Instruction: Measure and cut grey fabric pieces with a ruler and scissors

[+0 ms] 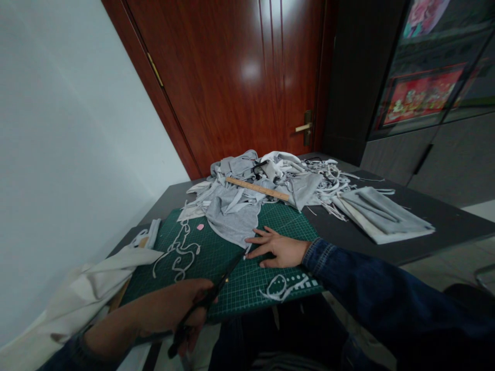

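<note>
My left hand is closed round the handles of black scissors, whose blades point up and right toward the edge of a grey fabric piece. My right hand, in a dark denim sleeve, lies flat with fingers spread on the green cutting mat, its fingertips at the lower edge of that fabric. The scissor tips are just left of my right hand's fingers.
A wooden ruler rests on a heap of grey and white scraps. Folded grey fabric lies at the right on the dark table. White strips, a pink chalk piece and white cloth lie left.
</note>
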Available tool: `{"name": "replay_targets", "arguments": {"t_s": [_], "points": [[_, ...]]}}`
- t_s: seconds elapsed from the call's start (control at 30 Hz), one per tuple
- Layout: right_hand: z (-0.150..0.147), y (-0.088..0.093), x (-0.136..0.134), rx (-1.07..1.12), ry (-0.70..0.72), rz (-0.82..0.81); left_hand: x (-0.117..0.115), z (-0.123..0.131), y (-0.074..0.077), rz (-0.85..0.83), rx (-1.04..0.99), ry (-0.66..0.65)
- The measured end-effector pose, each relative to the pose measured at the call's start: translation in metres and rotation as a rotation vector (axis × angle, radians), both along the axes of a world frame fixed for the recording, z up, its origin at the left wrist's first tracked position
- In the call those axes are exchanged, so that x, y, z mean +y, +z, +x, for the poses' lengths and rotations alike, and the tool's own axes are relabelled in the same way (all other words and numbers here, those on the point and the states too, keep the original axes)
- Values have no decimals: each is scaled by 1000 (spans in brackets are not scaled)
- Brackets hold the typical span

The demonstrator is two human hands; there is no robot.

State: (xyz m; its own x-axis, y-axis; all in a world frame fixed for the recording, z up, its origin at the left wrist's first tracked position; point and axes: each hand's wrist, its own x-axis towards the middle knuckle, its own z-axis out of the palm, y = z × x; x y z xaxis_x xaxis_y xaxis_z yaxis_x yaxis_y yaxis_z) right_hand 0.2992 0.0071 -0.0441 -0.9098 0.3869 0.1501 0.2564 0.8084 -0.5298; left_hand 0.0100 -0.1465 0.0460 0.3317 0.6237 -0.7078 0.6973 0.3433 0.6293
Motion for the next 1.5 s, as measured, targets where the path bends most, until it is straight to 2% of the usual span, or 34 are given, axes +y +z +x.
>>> {"name": "replay_targets", "arguments": {"t_s": [0.4,0.9,1.2,1.5], "points": [[-1,-3,0,-18,-34,36,1,2,-22,133,124,-27],[-2,-6,2,-12,-36,36,10,25,-13,224,63,-75],[-2,-6,2,-7,-39,31,15,23,-22,207,68,-72],[-3,-6,1,-14,-36,39,15,43,-11,200,52,0]]}}
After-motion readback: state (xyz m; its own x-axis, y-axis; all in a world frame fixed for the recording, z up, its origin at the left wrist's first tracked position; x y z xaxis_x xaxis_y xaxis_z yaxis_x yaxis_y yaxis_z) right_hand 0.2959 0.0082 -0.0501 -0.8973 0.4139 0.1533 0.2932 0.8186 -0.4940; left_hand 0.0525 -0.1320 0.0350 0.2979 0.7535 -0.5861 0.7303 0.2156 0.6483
